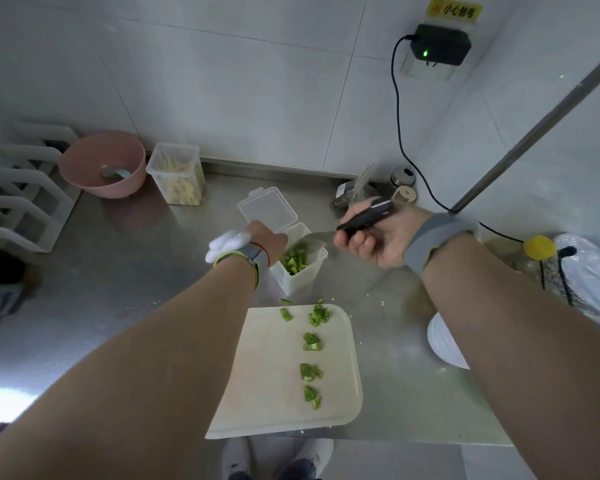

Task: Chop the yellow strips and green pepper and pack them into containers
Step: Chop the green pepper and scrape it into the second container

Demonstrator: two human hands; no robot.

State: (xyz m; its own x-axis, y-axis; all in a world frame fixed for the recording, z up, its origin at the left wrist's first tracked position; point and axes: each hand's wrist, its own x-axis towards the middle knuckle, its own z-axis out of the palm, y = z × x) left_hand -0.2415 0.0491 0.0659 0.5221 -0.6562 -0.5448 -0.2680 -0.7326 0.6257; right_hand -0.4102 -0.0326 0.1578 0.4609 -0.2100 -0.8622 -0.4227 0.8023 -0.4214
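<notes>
Mid-frame, a knife is gripped by the right hand above the pepper container; the left hand cannot be judged, its fingers being hidden.

Left hand angled down; right hand grips knife.

Chopped green pepper pieces lie in small clusters down the right side of the white cutting board. More sit in the clear container just beyond it, with its hinged lid flipped open and the knife blade above it. A second clear tub of yellow strips stands near the wall.
</notes>
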